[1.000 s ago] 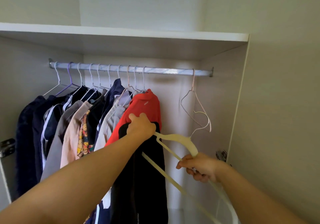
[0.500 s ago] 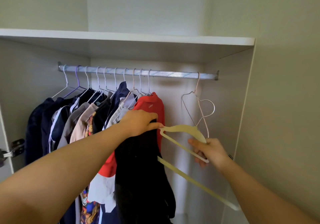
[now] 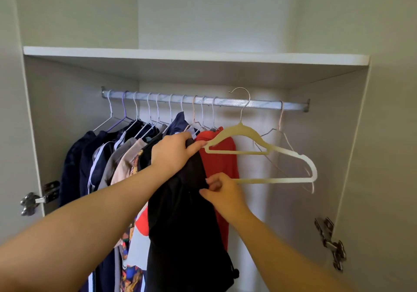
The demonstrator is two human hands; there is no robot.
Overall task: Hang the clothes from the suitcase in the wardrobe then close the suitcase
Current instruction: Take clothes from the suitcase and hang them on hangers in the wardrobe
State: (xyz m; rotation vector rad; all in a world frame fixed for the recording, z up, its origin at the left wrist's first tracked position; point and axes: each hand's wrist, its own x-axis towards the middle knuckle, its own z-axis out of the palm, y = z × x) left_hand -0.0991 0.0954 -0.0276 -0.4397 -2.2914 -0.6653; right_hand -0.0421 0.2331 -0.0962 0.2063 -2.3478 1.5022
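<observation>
Wardrobe [image 3: 320, 134] | left hand [image 3: 173, 154] grips cream hanger [image 3: 270, 148] plus black garment [image 3: 185, 224] | right hand [image 3: 223, 193] pinches black garment

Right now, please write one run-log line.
left hand: grips black garment, cream hanger | right hand: pinches black garment | hook: above rail, not hung

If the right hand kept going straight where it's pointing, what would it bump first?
Probably the black garment; the right hand pinches its edge. The red shirt hangs just behind, though depth is unclear.
</observation>
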